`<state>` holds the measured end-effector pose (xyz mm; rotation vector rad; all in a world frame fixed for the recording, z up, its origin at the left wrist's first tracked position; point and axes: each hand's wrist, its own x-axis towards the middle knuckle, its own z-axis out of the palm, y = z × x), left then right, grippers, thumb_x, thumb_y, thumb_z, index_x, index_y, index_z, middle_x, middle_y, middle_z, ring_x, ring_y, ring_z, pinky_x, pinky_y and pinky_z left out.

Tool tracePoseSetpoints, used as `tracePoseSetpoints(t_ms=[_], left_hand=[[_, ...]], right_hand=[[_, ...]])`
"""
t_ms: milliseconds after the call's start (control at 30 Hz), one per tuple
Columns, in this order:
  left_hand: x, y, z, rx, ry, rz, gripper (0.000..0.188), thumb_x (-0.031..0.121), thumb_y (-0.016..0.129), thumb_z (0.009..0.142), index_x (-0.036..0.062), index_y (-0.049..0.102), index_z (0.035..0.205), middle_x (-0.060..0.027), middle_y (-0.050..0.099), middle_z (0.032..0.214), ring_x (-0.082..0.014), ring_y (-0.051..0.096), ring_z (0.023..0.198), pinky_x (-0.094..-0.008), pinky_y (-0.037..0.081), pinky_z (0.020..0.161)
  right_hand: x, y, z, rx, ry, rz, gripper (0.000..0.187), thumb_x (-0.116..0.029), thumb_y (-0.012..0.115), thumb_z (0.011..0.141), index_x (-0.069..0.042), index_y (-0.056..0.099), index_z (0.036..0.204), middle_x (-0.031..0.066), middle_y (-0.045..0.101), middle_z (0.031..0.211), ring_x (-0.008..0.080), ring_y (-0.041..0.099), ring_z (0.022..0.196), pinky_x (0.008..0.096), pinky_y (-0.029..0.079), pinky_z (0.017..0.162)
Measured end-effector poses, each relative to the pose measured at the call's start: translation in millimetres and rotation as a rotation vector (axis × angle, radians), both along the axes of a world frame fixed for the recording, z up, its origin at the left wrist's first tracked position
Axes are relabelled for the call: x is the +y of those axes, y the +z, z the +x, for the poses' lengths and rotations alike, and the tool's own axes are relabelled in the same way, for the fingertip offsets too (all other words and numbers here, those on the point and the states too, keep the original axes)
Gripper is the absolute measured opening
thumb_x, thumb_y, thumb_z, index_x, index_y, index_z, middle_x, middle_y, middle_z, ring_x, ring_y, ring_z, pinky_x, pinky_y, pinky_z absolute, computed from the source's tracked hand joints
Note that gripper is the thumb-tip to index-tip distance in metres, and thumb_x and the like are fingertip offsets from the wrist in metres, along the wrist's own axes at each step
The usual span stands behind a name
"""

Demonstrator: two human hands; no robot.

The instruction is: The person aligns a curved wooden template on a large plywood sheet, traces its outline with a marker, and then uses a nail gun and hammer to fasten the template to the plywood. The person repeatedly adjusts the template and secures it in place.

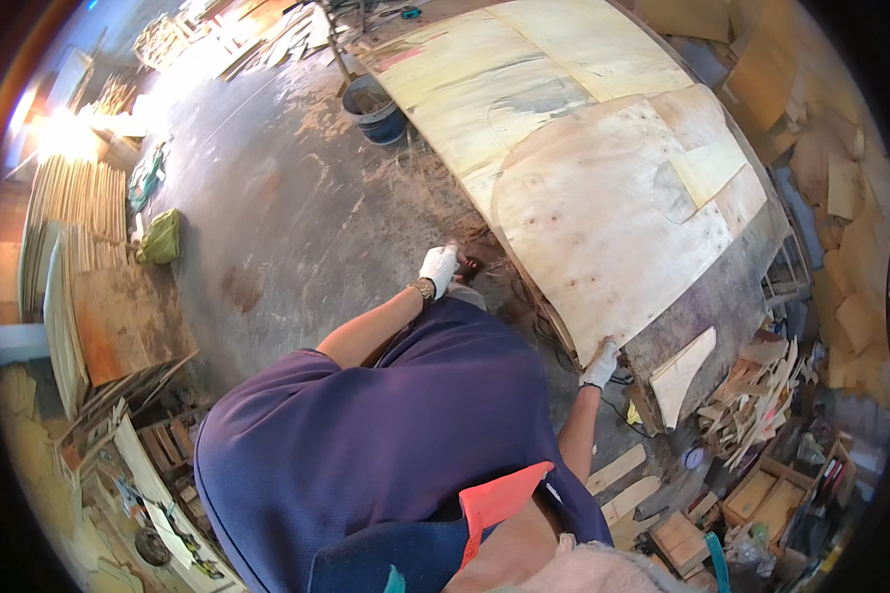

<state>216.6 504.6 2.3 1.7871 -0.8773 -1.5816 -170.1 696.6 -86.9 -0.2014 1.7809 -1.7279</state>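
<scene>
My left hand point(440, 267), in a white glove, is closed in front of my body, left of the table's edge. A dark reddish-brown thing point(472, 267) shows right beside its fingers; I cannot make out whether the hand holds it. My right hand point(600, 366), also gloved in white, grips the near corner of a pale wood veneer sheet point(583, 227). That sheet lies on top of other veneer sheets point(465, 69) spread over a large, low work table. Several knots and a round grey patch mark the veneer. A narrow pointed veneer offcut point(680, 376) lies at the table's near right end.
A dark bucket point(378, 114) stands on the floor beyond the table's left edge. Stacked veneer sheets point(79, 217) and a green bag point(158, 237) are at the left. Wood scraps point(756, 400) and a wooden box point(766, 499) lie at the lower right, with a cable point(623, 415) by the table.
</scene>
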Motion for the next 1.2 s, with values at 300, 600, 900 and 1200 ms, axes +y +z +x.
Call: tracePoseSetpoints(t_ms=[300,600,900,1200], left_hand=[[51.4,18.6,-2.3,0.052,-0.305,0.137,0.033,0.018,0.056,0.101,0.0037,0.065,0.129,-0.0011,0.059,0.081,-0.0108,0.054,0.057,-0.0291,0.044,0.049],[55.8,17.4,-16.2,0.198,-0.425,0.204,0.056,0.058,0.064,0.098,0.009,0.063,0.124,-0.0021,0.056,0.08,-0.0094,0.046,0.052,-0.029,0.037,0.044],[140.7,-26.1,6.4,0.222,-0.027,0.293,0.074,0.07,0.063,0.092,0.0005,0.069,0.117,-0.0077,0.069,0.094,-0.0155,0.059,0.075,-0.0355,0.049,0.067],[164.3,-50.1,51.4,0.116,0.047,0.139,0.063,0.063,0.061,0.097,0.0011,0.07,0.105,-0.0015,0.065,0.085,-0.0143,0.057,0.079,-0.0324,0.046,0.072]], right_hand=[[0.8,-7.9,-10.1,-0.083,0.053,0.027,0.037,-0.04,0.065,0.098,-0.009,0.052,0.113,0.007,0.06,0.118,0.0189,0.057,0.109,0.0385,0.046,0.097],[-2.3,-2.1,15.9,-0.056,0.017,0.114,0.058,-0.054,0.062,0.095,-0.013,0.057,0.136,0.0113,0.066,0.122,0.03,0.07,0.093,0.0481,0.061,0.069],[47.6,30.2,231.4,-0.377,0.218,0.061,0.041,-0.037,0.063,0.102,-0.009,0.057,0.13,0.0087,0.068,0.116,0.026,0.071,0.098,0.0464,0.062,0.077],[71.8,49.0,255.0,-0.252,0.519,0.496,0.038,-0.049,0.068,0.097,-0.011,0.066,0.104,0.0023,0.066,0.088,0.0132,0.061,0.072,0.0327,0.048,0.053]])
